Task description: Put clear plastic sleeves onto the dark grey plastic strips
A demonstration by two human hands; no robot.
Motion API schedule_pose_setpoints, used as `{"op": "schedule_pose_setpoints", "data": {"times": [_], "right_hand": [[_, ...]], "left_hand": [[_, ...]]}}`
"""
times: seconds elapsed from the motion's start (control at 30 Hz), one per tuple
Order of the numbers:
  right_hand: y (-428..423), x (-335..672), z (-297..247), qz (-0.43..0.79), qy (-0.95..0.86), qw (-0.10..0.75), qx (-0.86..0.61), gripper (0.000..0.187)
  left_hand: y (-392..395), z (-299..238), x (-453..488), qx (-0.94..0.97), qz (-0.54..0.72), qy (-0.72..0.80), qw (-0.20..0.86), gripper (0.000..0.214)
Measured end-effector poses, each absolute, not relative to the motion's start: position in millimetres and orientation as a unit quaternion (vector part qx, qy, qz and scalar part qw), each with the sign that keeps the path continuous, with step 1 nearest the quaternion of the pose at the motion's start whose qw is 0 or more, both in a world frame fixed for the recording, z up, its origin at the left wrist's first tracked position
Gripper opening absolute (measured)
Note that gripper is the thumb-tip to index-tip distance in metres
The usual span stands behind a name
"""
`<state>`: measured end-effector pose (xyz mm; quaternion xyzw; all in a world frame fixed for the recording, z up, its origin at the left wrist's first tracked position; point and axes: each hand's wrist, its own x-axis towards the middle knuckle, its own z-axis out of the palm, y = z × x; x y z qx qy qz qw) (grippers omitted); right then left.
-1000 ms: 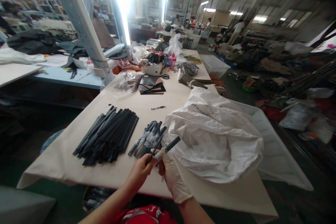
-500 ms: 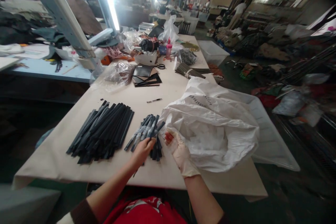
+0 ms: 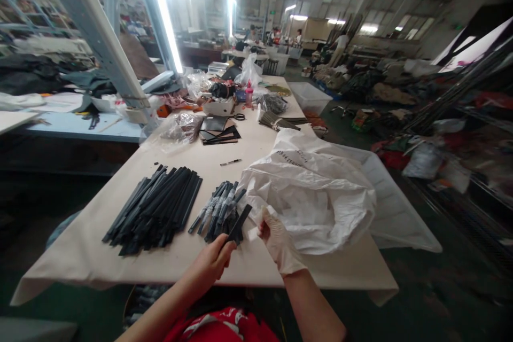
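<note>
My bare left hand (image 3: pixel 219 254) grips a black strip (image 3: pixel 241 220), which points up and to the right. Behind it lies a small pile of dark strips (image 3: pixel 218 204), several with clear plastic around their middles. My right hand (image 3: pixel 279 240) wears a pale glove with red fingertips showing. Its fingers are pinched together beside the opening of a white sack (image 3: pixel 316 192); whether they hold a piece of clear film I cannot make out. To the left of my left hand, a large heap of black strips (image 3: pixel 156 208) is spread on the table.
The cloth-covered table (image 3: pixel 192 270) bears a pen (image 3: pixel 231 162), black sheets (image 3: pixel 219 131), scissors (image 3: pixel 239 117), a clear plastic bag (image 3: pixel 180 131) and a pink bottle (image 3: pixel 249 96). A translucent bin (image 3: pixel 404 214) stands behind the sack. A metal post (image 3: pixel 92 32) rises at left. People are far back.
My left hand has drawn back toward me, and the strip in it stands clearer of the small pile. My right fingers have closed into a pinch. The head view has tilted up.
</note>
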<state>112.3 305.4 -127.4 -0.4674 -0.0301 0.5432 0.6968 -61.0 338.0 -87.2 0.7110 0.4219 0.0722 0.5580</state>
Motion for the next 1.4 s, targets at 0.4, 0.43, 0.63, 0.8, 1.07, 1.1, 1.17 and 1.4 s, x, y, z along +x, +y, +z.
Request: {"op": "schedule_pose_setpoints", "data": {"times": [0.4,0.43,0.63,0.8,1.07,1.1,1.17,1.4], "right_hand": [[280.8,94.3,-98.2,0.541,-0.284,0.586,-0.532,0.035],[279.6,92.9,-98.0,0.540,-0.297,0.576,-0.537,0.035],[276.4,78.7,-101.5,0.516,-0.301,0.595,-0.538,0.039],[279.3,79.4,-95.7,0.564,-0.266,0.617,-0.481,0.044],[288.6,53.8,-109.0,0.590,-0.174,0.672,-0.411,0.042],[289.3,55.7,-111.2,0.596,-0.157,0.672,-0.409,0.046],[291.8,61.2,-113.4,0.579,-0.106,0.694,-0.414,0.052],[300.7,71.1,-141.0,0.589,-0.144,0.652,-0.455,0.052]], "left_hand": [[320.4,-71.3,-64.0,0.664,0.032,0.396,0.634,0.033],[322.3,-71.5,-65.7,0.661,0.033,0.395,0.637,0.032],[326.4,-72.6,-75.0,0.706,0.147,0.442,0.533,0.045],[324.1,-70.1,-81.8,0.736,0.124,0.423,0.513,0.031],[323.8,-92.2,-60.2,0.688,0.134,0.433,0.566,0.032],[324.5,-94.5,-61.0,0.696,0.122,0.428,0.563,0.033],[324.8,-98.8,-62.4,0.707,0.106,0.429,0.552,0.033],[359.2,-130.4,-56.1,0.720,0.105,0.439,0.528,0.036]]}}
